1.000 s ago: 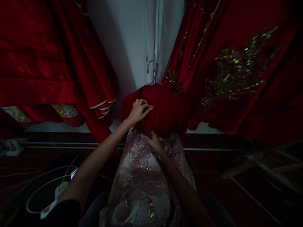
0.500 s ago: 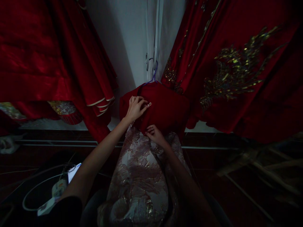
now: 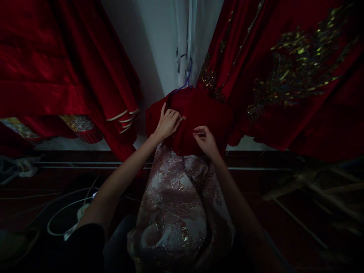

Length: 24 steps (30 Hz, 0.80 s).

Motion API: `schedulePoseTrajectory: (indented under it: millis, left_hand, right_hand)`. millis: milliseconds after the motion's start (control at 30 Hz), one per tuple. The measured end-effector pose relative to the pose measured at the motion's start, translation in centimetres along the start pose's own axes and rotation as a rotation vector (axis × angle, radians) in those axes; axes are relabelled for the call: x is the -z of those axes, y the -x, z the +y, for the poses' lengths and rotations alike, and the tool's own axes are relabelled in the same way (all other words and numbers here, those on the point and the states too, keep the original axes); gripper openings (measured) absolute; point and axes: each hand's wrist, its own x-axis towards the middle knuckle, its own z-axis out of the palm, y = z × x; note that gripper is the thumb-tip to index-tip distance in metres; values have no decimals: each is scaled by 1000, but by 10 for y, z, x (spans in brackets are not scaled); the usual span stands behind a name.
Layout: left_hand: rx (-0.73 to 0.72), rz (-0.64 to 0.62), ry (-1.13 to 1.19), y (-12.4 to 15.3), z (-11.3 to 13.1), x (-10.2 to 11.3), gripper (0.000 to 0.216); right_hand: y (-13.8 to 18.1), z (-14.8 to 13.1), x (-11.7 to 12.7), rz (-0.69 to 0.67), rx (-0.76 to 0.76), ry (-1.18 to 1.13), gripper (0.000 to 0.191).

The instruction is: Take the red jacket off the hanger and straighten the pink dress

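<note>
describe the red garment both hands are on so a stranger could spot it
Between the two big hanging red gowns, against the white wall, a small dark red velvet garment hangs on a purple wire hanger. Unlike the gold-embroidered red gown beside it, it is plain, above a pink brocade skirt.

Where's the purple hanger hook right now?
Head view, upper centre: the purple hanger hook hangs against the white wall, just above the red garment under both hands.

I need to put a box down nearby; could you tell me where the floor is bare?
Bare dark floor lies right of the brocade skirt, before the wooden slats. Left is crowded: white cables. Both hands, left hand and right hand, are on the red jacket.
</note>
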Motion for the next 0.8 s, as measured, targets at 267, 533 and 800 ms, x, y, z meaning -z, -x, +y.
schedulePoseTrajectory:
  millis: [267, 533, 800]
  left_hand:
    - [-206, -45, -186, -10, -15, 1, 32]
    - [-117, -44, -164, -4, -5, -7, 28]
    - [304, 150, -13, 22, -6, -18, 53]
  right_hand:
    - [-9, -10, 26, 23, 31, 36, 16]
    - [-60, -37, -31, -36, -53, -431, 37]
    - [-63, -39, -69, 251, -119, 220, 80]
